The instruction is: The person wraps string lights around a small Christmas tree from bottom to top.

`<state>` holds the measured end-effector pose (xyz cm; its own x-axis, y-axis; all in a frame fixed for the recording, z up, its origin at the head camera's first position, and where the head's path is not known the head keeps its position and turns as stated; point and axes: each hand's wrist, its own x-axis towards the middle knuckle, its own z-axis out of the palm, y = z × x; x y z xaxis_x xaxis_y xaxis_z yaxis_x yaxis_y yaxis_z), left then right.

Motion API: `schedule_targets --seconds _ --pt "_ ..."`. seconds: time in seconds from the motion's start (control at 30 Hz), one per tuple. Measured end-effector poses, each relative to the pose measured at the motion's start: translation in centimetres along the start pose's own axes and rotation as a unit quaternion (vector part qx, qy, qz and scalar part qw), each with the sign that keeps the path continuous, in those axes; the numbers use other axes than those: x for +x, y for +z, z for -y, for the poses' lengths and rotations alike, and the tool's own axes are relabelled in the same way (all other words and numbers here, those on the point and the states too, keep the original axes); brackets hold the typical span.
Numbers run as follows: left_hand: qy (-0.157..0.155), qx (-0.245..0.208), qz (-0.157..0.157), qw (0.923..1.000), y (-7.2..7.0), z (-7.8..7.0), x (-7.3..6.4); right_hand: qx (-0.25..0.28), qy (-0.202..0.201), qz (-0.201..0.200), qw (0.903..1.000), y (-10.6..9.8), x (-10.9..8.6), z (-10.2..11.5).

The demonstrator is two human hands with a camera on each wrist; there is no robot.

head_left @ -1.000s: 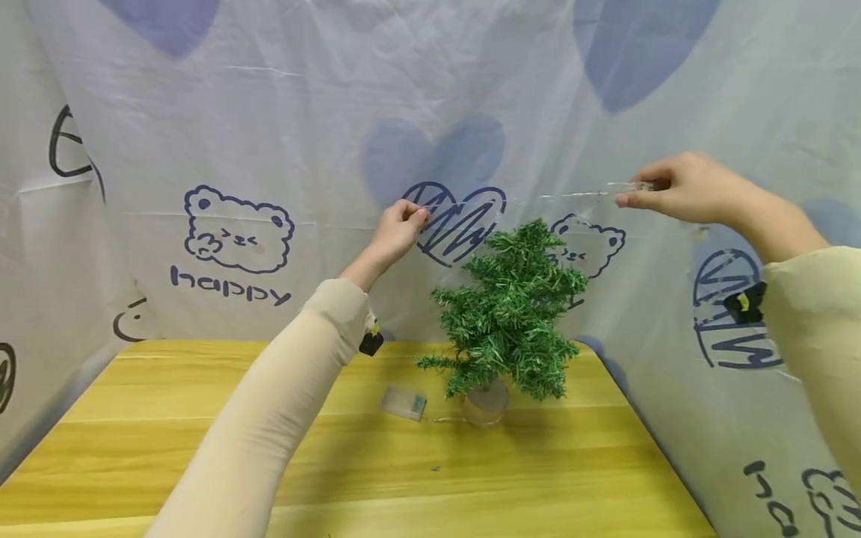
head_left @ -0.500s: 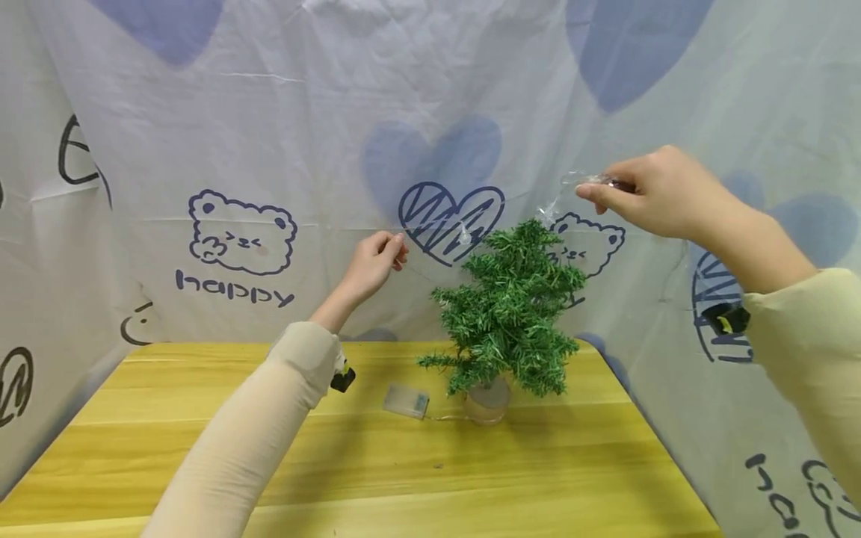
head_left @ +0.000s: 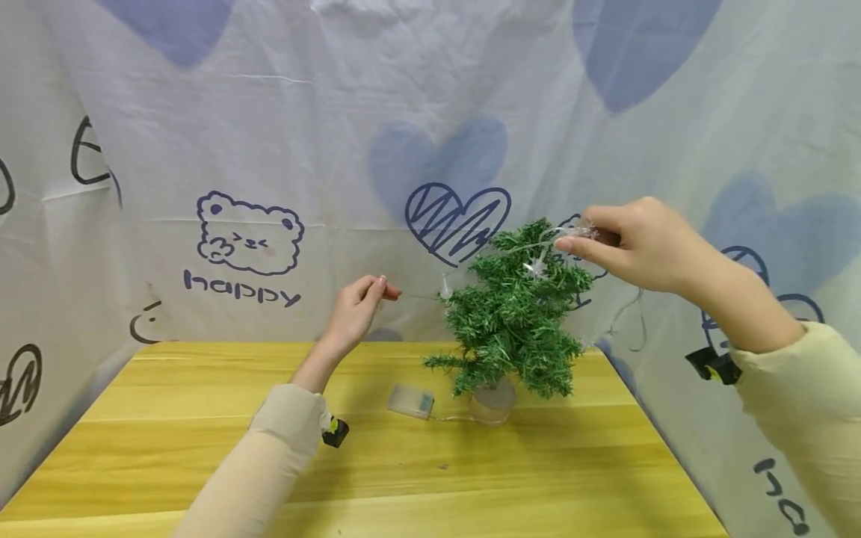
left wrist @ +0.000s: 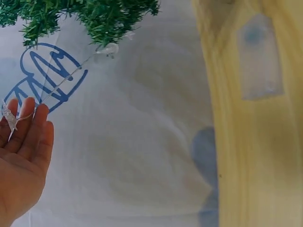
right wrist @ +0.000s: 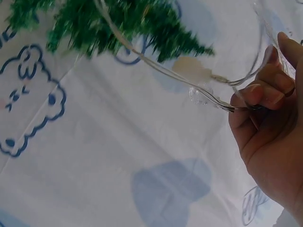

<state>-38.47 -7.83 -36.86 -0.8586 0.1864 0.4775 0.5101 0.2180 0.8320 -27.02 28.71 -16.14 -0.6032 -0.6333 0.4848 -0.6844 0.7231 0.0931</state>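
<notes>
A small green artificial Christmas tree (head_left: pixel 511 321) stands on a round pale base (head_left: pixel 492 403). My left hand (head_left: pixel 353 310), left of the tree, pinches the thin wire of a clear string of lights; in the left wrist view the wire (left wrist: pixel 66 80) runs from its fingers to the branches, and a clear ornament (left wrist: pixel 9 119) lies against the fingers. Beside the treetop, my right hand (head_left: pixel 646 243) grips gathered strands of the same string lights (right wrist: pixel 165 71). A clear snowflake light (head_left: pixel 535 269) hangs before the upper branches, and a loose loop (head_left: pixel 639 321) dangles below the right hand.
A clear battery box (head_left: pixel 411 401) lies on the yellow wooden table (head_left: pixel 202 448), its wire leading to the tree base. Behind the table hangs a white cloth (head_left: pixel 323 149) with hearts and bear drawings. More cloth closes off both sides.
Both hands have come down from above the treetop, the left also moving left and the right moving left toward the tree. The wire stretched between them now crosses the upper branches.
</notes>
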Motion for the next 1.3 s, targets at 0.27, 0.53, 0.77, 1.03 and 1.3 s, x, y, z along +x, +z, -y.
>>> schedule_targets --seconds 0.27,0.53,0.77,1.03,1.3 --pt "0.0 0.017 0.03 0.9994 -0.4 1.8 -2.9 0.04 -0.092 -0.032 0.9944 2.7 -1.4 2.2" --pt "0.027 0.115 0.078 0.9899 -0.6 2.8 -4.9 0.099 -0.073 -0.013 0.9923 4.8 -3.5 3.3" --pt "0.073 0.265 0.158 0.9484 0.1 2.5 -5.6 0.12 -0.07 -0.01 0.9902 6.5 -4.3 3.6" --pt "0.119 0.285 0.155 0.9384 1.3 0.0 -6.6 0.147 -0.085 -0.019 0.9853 8.6 -4.4 4.3" --pt "0.138 0.099 0.152 0.9737 4.2 -4.6 -8.0 0.182 -0.108 -0.059 0.9756 10.4 -3.9 5.1"
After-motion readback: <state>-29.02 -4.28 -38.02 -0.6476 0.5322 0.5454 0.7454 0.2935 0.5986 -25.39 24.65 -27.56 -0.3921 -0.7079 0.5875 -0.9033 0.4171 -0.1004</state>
